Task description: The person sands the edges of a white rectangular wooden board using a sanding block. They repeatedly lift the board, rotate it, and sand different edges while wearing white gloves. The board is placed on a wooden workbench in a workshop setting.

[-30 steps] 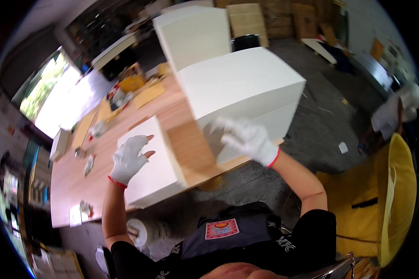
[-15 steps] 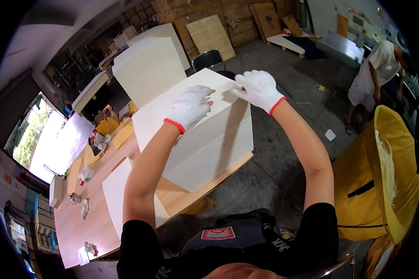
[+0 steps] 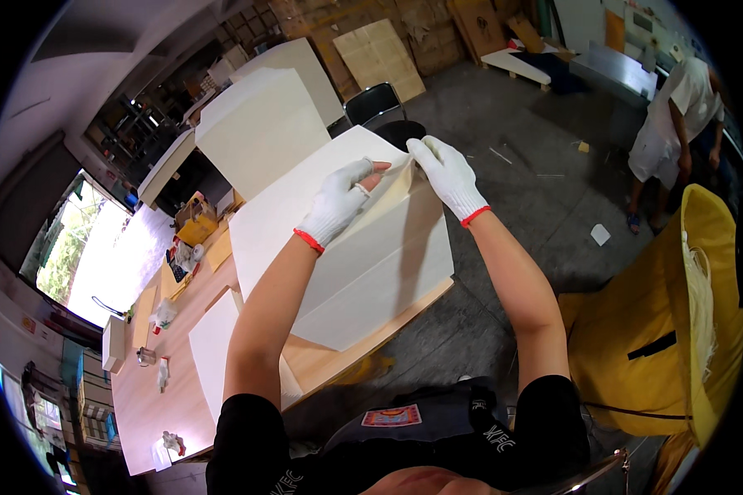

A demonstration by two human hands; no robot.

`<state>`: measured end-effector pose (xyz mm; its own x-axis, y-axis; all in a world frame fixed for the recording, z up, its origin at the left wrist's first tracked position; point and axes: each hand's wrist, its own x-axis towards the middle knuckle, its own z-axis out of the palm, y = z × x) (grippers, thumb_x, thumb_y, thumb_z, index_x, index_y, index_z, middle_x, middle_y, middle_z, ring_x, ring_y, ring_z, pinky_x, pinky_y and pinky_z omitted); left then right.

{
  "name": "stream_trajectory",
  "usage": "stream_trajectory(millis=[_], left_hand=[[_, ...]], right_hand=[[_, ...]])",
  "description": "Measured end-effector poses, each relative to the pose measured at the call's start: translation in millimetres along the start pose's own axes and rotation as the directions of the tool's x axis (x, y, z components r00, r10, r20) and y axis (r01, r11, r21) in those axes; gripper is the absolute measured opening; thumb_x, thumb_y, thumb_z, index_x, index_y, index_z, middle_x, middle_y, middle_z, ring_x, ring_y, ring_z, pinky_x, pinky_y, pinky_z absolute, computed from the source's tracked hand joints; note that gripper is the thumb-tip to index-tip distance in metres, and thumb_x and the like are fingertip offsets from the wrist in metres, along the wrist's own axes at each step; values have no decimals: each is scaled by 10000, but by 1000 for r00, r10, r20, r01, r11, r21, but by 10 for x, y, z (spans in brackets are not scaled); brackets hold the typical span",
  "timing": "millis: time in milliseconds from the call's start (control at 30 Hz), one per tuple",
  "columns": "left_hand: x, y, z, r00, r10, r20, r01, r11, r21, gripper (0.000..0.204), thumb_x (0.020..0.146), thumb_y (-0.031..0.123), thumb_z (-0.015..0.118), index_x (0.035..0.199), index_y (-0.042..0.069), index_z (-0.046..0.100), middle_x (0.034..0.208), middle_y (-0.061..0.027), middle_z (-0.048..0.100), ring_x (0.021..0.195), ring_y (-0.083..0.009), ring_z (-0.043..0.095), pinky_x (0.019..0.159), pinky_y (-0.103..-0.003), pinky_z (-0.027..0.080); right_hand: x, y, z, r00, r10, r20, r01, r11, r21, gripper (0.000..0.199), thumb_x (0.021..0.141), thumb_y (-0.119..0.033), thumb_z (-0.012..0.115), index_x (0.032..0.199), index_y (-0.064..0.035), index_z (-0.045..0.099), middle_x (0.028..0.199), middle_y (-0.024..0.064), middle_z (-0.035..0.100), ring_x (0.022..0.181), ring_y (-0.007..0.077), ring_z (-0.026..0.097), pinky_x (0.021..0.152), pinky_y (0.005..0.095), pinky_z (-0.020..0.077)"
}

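1. White board makes up the big panel piece [image 3: 363,247] I'm working on; it stands on the wooden counter [image 3: 161,396] straight ahead of me, its long axis running away from my chest toward the far upper corner.
2. That far corner is where both grips meet: my left hand [image 3: 338,202] comes at it from the left, my right hand [image 3: 446,173] from the right, gloved fingertips nearly touching.
3. Left grip is pinched on the top edge of the panel piece, with the bare fingertip poking out of the glove. Right grip is pressed down on the same edge just beside it; I can't tell if it truly clamps.
4. Neither hand is clearly nearer; the corner lies between them, at full reach.
5. Flat white sheet [image 3: 215,363] lies on the counter by my left elbow, untouched.
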<state>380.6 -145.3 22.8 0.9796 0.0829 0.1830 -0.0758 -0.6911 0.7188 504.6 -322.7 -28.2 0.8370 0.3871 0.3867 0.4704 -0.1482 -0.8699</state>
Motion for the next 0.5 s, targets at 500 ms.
stream_trajectory(millis=[500], left_hand=[[16, -78, 23, 996, 84, -2, -84, 996, 27, 453, 934, 152, 703, 1369, 77, 600, 1183, -83, 676, 999, -164, 616, 845, -314, 520]], right_hand=[[-78, -14, 60, 997, -38, -73, 40, 999, 27, 544, 997, -571, 472, 894, -55, 610, 802, 182, 632, 803, 383, 623, 736, 442, 458]])
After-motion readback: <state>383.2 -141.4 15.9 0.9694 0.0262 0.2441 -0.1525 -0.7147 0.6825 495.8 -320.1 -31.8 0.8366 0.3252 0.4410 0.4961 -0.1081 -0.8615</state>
